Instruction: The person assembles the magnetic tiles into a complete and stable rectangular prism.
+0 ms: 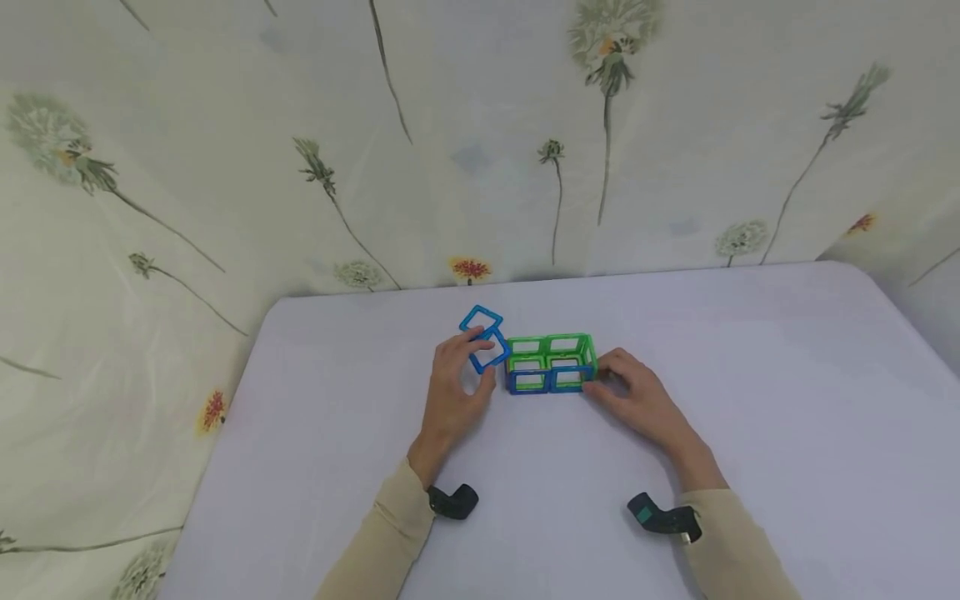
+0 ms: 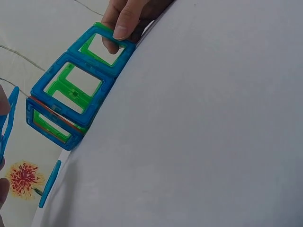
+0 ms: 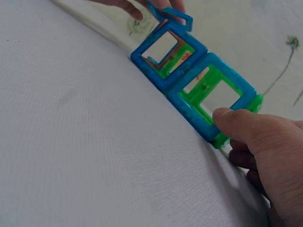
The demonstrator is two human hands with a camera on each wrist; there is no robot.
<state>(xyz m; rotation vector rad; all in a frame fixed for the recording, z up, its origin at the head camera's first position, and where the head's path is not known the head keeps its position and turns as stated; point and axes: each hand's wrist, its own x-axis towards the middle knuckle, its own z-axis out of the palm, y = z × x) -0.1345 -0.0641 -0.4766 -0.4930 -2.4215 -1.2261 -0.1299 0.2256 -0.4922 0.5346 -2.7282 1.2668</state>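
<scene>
A box-like frame of square magnetic tiles (image 1: 550,382), green at the back and blue along the front, stands on the table as two joined cells. My right hand (image 1: 645,404) grips its right end, thumb (image 3: 227,120) pressing the blue front tile. Just left of the frame, my left hand (image 1: 453,387) holds a loose blue square tile (image 1: 504,342) between its fingers, tilted up. In the right wrist view that tile overlaps the frame's left end. Another blue square tile (image 1: 469,315) lies behind the left hand. A thin reddish edge (image 2: 57,113) shows at the frame's left end.
The white-covered table (image 1: 555,500) reaches back to a hanging cloth (image 1: 465,208) printed with dandelions. Dark wrist-camera mounts (image 1: 453,502) are strapped over the beige sleeves (image 1: 382,533).
</scene>
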